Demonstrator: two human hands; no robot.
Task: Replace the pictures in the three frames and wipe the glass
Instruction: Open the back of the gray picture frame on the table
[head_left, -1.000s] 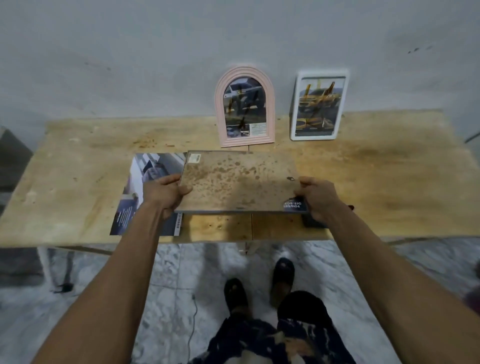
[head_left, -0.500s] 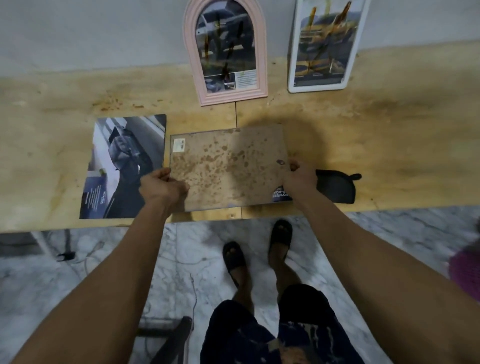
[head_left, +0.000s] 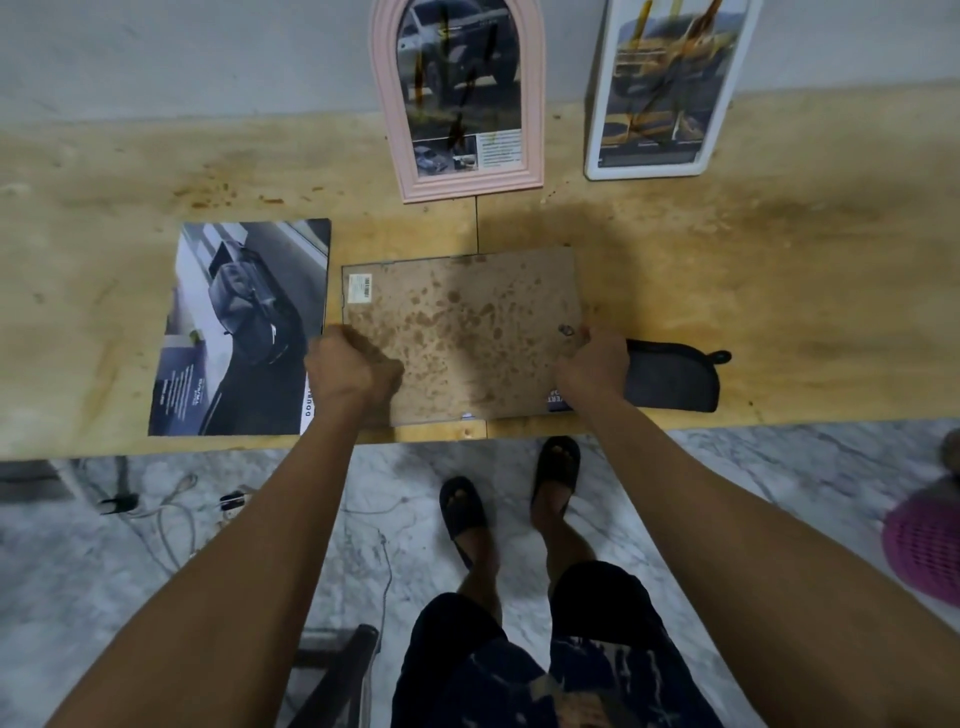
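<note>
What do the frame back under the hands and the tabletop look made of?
Frame back: looks like brown hardboard, matte, with dark blotchy stains and a small label.
Tabletop: seemingly plywood or similar sheet wood, pale, unfinished-looking, stained, with a seam between panels.

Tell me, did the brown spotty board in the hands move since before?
Yes. The brown board went down toward the table: earlier its near edge hung past the table's front edge, now it sits inside that edge.

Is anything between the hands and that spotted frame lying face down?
Nothing visible. The left hand and right hand already grip the spotted frame by its side edges on the table.
</note>
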